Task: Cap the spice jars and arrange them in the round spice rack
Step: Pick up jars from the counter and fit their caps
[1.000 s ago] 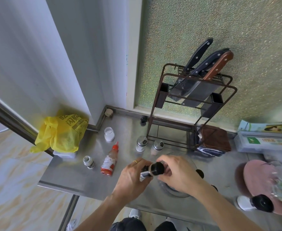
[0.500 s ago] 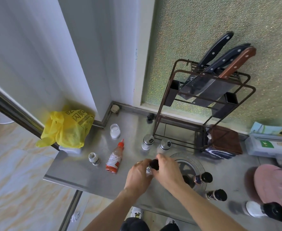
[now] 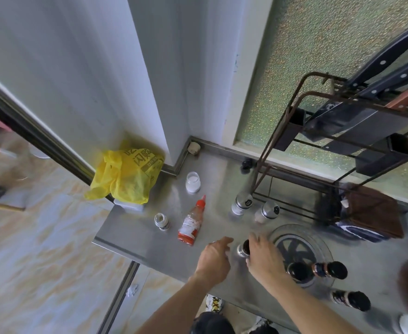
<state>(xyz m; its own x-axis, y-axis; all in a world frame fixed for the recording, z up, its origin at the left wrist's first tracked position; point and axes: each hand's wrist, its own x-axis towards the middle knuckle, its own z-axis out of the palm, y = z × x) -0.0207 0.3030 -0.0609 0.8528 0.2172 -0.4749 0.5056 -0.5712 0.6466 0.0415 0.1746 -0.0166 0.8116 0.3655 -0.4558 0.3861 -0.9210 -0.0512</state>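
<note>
My right hand (image 3: 264,260) grips a small dark-capped spice jar (image 3: 243,248) just above the steel counter, right beside the left rim of the round spice rack (image 3: 283,229). Left of the jar, my left hand (image 3: 213,257) is apart from it with its fingers stretched out and holding nothing. Two black-capped jars (image 3: 299,271) (image 3: 331,270) sit in the rack's near side. A third black-capped jar (image 3: 350,300) lies outside the rack near the front edge. Two steel-topped shakers (image 3: 242,204) (image 3: 268,211) stand behind the rack.
A red sauce bottle (image 3: 190,224), a small open jar (image 3: 161,221) and an uncapped white jar (image 3: 193,182) stand to the left. A yellow bag (image 3: 125,174) fills the left corner. A wire knife rack (image 3: 342,131) and a brown cloth (image 3: 371,213) stand at the back right.
My left hand has let go of the jar and moved a little left. My right hand keeps the jar, now low beside the rack. The view has shifted left.
</note>
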